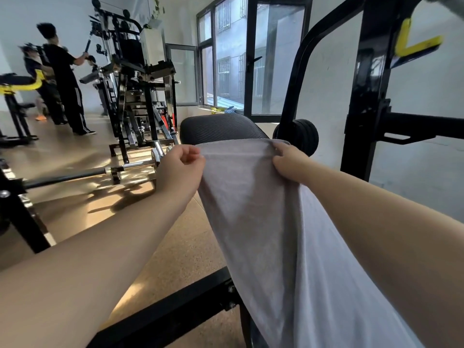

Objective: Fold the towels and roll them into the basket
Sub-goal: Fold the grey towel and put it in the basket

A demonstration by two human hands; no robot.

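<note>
Two bare arms reach forward from me, and between them hangs one large grey towel (263, 222), the biggest thing I have in sight. It drapes lengthwise over the bench (221, 128), covering most of the padded top and running down toward the bottom right of my view; only the far end of the black ribbed pad shows beyond the cloth. The towel's far edge is lifted and stretched taut across the bench width, near that far end.

My left hand (180, 167) sits at the towel's far left corner, over the left edge of the bench. Its fingers (193, 156) are curled in and pinching the cloth at the corner. My right hand (288, 162) holds the far right corner, fingers (280, 148) pressed together on top of the hem, gripping it.

To the right stands a black rack upright (364, 96) with a yellow hook (411, 43). On the floor to the left lies a barbell (100, 170). I cannot see a basket from here.
</note>
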